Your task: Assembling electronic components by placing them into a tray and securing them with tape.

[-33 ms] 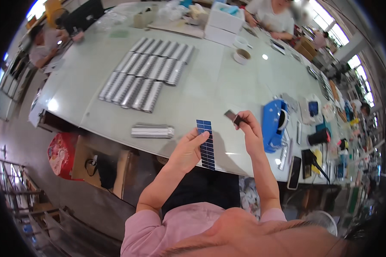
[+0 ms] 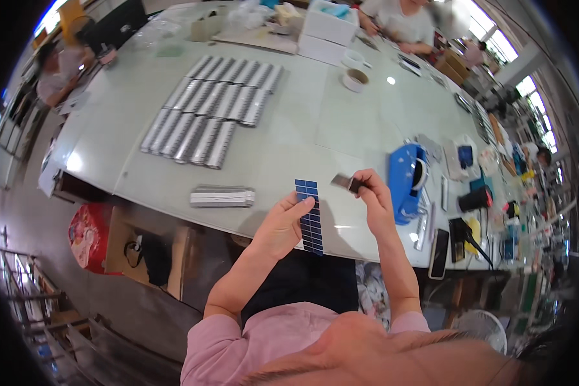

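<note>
My left hand [image 2: 282, 226] pinches a narrow dark-blue strip with white grid lines, like a solar cell strip [image 2: 311, 226], its thumb on the upper part. The strip stands lengthwise over the table's near edge. To the right of it, my right hand [image 2: 376, 196] grips the dark handle of a small scraper [image 2: 341, 181]. Its flat metal blade points left, toward the strip's top, and is apart from it. Left of my left hand lies a grey and white banded bundle [image 2: 222, 197]. Beyond it, silver ribbed bars [image 2: 206, 109] lie side by side in three rows.
Right of my right hand stands a blue tape dispenser [image 2: 406, 183], with a phone [image 2: 439, 254] at the table edge. Farther back are a tape roll [image 2: 355, 80] and white foam boxes [image 2: 328, 35]. A person [image 2: 402, 26] sits across the table. A cardboard box [image 2: 125, 248] stands below, left.
The scraper has tilted flatter and its blade has come slightly lower and left, nearer the strip. My left hand keeps its hold. The table scene has shifted slightly left in view.
</note>
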The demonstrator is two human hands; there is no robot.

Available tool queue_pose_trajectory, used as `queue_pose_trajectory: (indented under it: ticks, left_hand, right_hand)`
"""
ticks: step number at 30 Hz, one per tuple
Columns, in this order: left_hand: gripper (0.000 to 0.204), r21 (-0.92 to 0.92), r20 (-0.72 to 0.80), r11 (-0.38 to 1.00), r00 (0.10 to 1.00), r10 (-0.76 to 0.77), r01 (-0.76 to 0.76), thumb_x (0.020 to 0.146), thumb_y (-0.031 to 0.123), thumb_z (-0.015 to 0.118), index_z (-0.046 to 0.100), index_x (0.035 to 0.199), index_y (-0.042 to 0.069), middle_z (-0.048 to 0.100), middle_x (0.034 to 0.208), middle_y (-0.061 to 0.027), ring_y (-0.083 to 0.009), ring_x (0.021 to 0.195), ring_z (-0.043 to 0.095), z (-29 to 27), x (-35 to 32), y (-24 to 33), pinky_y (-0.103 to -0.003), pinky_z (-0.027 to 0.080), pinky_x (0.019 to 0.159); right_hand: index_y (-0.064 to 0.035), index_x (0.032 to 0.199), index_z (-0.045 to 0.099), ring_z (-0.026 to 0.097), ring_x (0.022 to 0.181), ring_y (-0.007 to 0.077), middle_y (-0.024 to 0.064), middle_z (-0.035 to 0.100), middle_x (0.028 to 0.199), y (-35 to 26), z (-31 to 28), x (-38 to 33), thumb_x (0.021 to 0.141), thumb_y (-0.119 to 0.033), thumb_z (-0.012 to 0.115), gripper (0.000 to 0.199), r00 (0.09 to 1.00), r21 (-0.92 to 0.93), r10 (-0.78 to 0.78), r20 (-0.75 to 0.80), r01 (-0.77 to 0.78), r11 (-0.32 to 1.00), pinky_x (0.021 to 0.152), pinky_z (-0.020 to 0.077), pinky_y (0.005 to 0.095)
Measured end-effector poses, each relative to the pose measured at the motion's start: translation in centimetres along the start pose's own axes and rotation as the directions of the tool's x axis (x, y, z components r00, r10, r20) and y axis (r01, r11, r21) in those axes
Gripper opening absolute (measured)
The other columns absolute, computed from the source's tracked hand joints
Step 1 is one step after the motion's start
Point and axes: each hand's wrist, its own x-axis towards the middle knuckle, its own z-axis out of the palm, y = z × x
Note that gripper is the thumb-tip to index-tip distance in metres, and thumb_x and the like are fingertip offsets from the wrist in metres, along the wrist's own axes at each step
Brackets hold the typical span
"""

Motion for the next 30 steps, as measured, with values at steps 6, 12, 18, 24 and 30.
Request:
queue_pose_trajectory:
  ticks: [6,12,18,24,30]
  left_hand:
    - [0.014,-0.016,0.127,0.976,0.969,-0.214,0.217,0.1,0.016,0.066,0.063,0.111,0.01,0.07,0.097,-0.0016,-0.0126,0.085,0.068,1.5,1.1,-2.6,-0.031,0.057,0.076]
    - [0.021,0.018,0.145,0.971,0.96,-0.238,0.238,0.099,0.015,0.067,0.063,0.118,0.009,0.069,0.1,-0.0006,-0.0127,0.091,0.066,1.4,0.8,-3.4,-0.033,0.056,0.08]
    - [0.022,0.026,0.145,0.97,0.959,-0.244,0.243,0.099,0.016,0.066,0.062,0.12,0.009,0.068,0.1,-0.0002,-0.0128,0.091,0.065,1.3,1.0,-3.7,-0.032,0.056,0.08]
    - [0.021,0.078,0.119,0.965,0.959,-0.257,0.249,0.099,0.017,0.066,0.062,0.119,0.01,0.067,0.101,-0.0005,-0.0122,0.092,0.064,2.9,1.2,-4.0,-0.031,0.055,0.08]
    - [0.021,0.128,0.114,0.958,0.956,-0.27,0.256,0.099,0.017,0.065,0.062,0.118,0.009,0.065,0.099,-0.0003,-0.0125,0.091,0.063,2.2,1.6,-5.2,-0.031,0.055,0.081]
  right_hand:
    - [0.0006,0.101,0.059,0.054,0.078,0.0092,0.0034,0.058,0.09,-1.7,-1.3,-3.4,0.093,-0.001,0.058,0.009,0.985,-0.215,-0.095,-0.145,0.062,0.975,0.071,0.0439,0.0254]
    - [-0.0007,0.098,0.061,0.058,0.078,0.0126,0.0058,0.057,0.089,-2.1,-1.3,-4.0,0.091,-0.001,0.064,0.008,0.979,-0.315,-0.163,-0.122,0.118,0.942,0.07,0.0454,0.0267]
    - [-0.001,0.095,0.061,0.056,0.074,0.0161,0.0073,0.058,0.086,-2.0,-1.6,-4.0,0.087,-0.001,0.066,0.01,0.964,-0.378,-0.235,-0.123,0.173,0.909,0.067,0.0442,0.0283]
    - [-0.0043,0.093,0.062,0.052,0.077,0.022,0.0059,0.058,0.082,-2.0,-2.3,-4.6,0.084,-0.001,0.067,0.012,0.95,-0.443,-0.265,-0.162,0.17,0.88,0.073,0.039,0.0337]
    - [-0.0073,0.092,0.061,0.049,0.076,0.0231,0.0036,0.057,0.079,-2.9,-2.8,-5.0,0.082,-0.005,0.069,0.013,0.925,-0.58,-0.364,-0.107,0.239,0.779,0.075,0.0343,0.0366]
